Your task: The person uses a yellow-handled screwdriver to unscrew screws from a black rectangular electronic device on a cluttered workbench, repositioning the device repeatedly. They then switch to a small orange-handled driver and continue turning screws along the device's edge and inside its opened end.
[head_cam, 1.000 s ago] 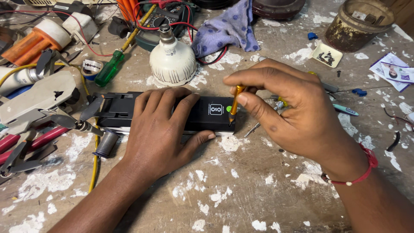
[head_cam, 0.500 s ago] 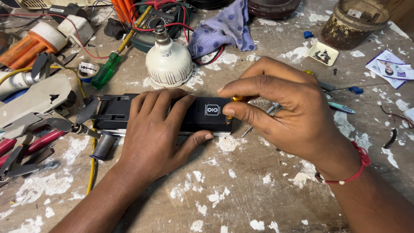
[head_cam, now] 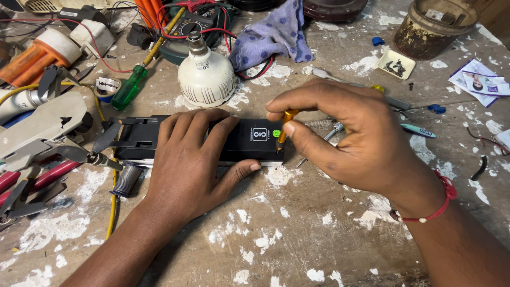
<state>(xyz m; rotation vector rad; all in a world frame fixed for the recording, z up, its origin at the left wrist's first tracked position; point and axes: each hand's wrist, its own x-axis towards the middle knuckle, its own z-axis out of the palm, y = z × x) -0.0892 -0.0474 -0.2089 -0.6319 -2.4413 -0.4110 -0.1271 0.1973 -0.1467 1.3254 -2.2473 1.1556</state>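
Beside the green-handled screwdriver [head_cam: 129, 87] and white bulb [head_cam: 206, 78], my left hand [head_cam: 188, 162] lies flat, fingers spread, over the black box [head_cam: 249, 139] on the workbench [head_cam: 297, 234], pinning it so it won't skid. My right hand [head_cam: 350, 138] pinches the small orange screwdriver [head_cam: 284, 127] upright at the box's right end, fingertips closed on its shaft for control.

Under your left hand [head_cam: 186, 162] the flat box [head_cam: 249, 141] is black with a white square mark and 1 green dot. Your right hand [head_cam: 345, 138] pinches an orange-handled screwdriver [head_cam: 284, 127], and its wrist wears a red thread [head_cam: 435, 204]. Toward the bench's [head_cam: 297, 250] far edge you have a white bulb [head_cam: 206, 77], a green-handled screwdriver [head_cam: 127, 87] and a lilac cloth [head_cam: 273, 34] with dark spots. The bench is brown, flecked with white paint.
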